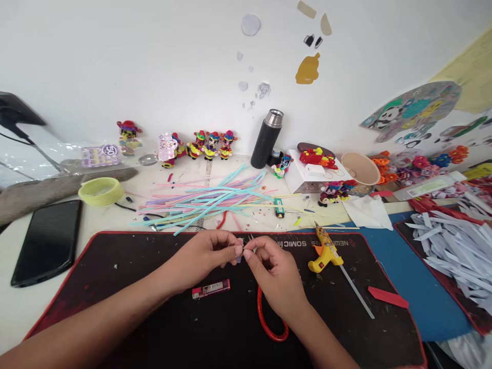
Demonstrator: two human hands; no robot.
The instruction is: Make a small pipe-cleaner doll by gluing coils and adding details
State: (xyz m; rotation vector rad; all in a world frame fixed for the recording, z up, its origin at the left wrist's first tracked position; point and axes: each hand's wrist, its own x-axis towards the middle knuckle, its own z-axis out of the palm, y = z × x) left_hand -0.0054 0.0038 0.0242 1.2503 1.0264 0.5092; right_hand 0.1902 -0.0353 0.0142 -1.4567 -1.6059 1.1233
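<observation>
Over the middle of the black mat, my left hand (215, 253) and my right hand (277, 277) meet fingertip to fingertip. Both are closed in a pinch on something too small to name. A bit of purple-blue shows under the left fingertips. Red-handled scissors (272, 333) are partly covered by my right hand; their handle loop shows below it and thin metal tips just beyond the fingers. Whether the right hand touches them I cannot tell. A pink-red lighter (211, 289) lies on the mat below my left hand.
A yellow glue gun (325, 254) with a glue stick lies right. Pastel pipe cleaners (207, 197) spread behind the mat (154, 328). A black flask (266, 139) and small figures (211, 145) stand near the wall. A phone (48, 241) lies left; paper strips (453, 251) are piled right.
</observation>
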